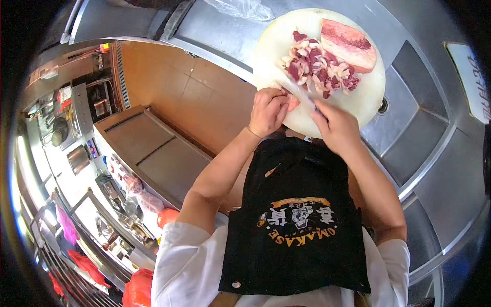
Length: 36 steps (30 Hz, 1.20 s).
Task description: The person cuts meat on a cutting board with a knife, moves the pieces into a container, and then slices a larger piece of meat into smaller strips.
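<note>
A round white cutting board lies on the metal counter in front of me. My left hand is at the board's near left edge, fingers curled down on a piece of raw meat. My right hand grips a knife by its handle; the blade, blurred, points up and left beside the left fingers at the meat. Past the blade lies a heap of cut meat pieces, dark red and pale. A large slab of raw meat rests at the board's far right.
A metal sink with a drain is right of the board. Clear plastic film lies on the counter at the top. A low steel cabinet and shelves with pans stand to my left, with red bags at lower left.
</note>
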Available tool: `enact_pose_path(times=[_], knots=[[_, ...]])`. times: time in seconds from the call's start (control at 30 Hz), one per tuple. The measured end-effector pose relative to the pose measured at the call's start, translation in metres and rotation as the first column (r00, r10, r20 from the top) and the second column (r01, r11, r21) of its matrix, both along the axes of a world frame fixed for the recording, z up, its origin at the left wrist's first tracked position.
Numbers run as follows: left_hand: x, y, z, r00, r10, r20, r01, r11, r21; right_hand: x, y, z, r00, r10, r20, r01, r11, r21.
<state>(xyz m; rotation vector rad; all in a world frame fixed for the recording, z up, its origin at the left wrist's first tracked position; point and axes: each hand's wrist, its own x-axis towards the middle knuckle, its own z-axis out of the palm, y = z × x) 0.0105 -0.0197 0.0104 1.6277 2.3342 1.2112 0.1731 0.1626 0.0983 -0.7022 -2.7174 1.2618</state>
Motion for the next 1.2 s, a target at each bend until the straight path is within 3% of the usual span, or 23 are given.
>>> enact_pose_path(times=[0.1, 0.23, 0.33, 0.47, 0.57, 0.67, 0.8, 0.9, 1.0, 1.1, 1.2], knots=[[-0.001, 0.002, 0.0, 1.0, -0.006, -0.019, 0.006, 1.0, -0.007, 0.051, -0.008, 0.03, 0.949, 0.138, 0.284, -0.125, 0.99, -0.062], [-0.004, 0.004, 0.003, 0.998, -0.026, -0.05, 0.024, 0.998, -0.05, 0.077, -0.013, 0.034, 0.988, 0.058, 0.14, -0.058, 0.998, -0.007], [-0.003, 0.0, -0.007, 1.0, -0.024, 0.002, 0.024, 0.999, -0.038, 0.048, -0.015, 0.022, 0.953, 0.087, 0.29, -0.081, 0.996, -0.035], [-0.004, 0.001, 0.002, 0.999, -0.025, 0.027, 0.025, 1.0, 0.004, -0.044, -0.015, -0.02, 0.995, 0.081, -0.065, -0.085, 0.995, -0.057], [-0.006, 0.001, 0.009, 0.999, -0.049, -0.007, 0.049, 0.999, -0.023, -0.079, -0.006, -0.027, 0.999, -0.028, 0.041, 0.026, 0.999, 0.043], [0.0, 0.0, 0.016, 1.0, 0.015, 0.006, -0.015, 1.0, -0.001, -0.033, 0.0, -0.012, 0.99, -0.064, -0.124, 0.07, 0.997, 0.044], [-0.002, -0.008, -0.008, 0.999, -0.031, 0.028, 0.031, 0.999, -0.014, 0.04, -0.007, 0.037, 0.96, 0.143, 0.242, -0.144, 0.99, -0.012], [-0.004, -0.009, -0.005, 1.0, -0.011, 0.004, 0.012, 0.998, -0.064, 0.07, -0.014, 0.036, 0.983, 0.085, 0.16, -0.086, 0.996, 0.0], [-0.002, -0.007, -0.006, 1.0, -0.005, 0.014, 0.006, 0.999, -0.033, 0.065, -0.017, 0.032, 0.965, 0.101, 0.241, -0.114, 0.993, 0.041], [-0.005, -0.005, -0.002, 1.0, -0.021, 0.018, 0.022, 1.0, -0.012, 0.009, -0.022, -0.007, 0.976, 0.111, 0.186, -0.104, 0.993, -0.048], [-0.005, -0.005, 0.005, 0.999, -0.037, -0.001, 0.037, 0.999, -0.007, -0.06, -0.019, -0.026, 0.994, 0.071, 0.079, -0.072, 0.997, 0.007]])
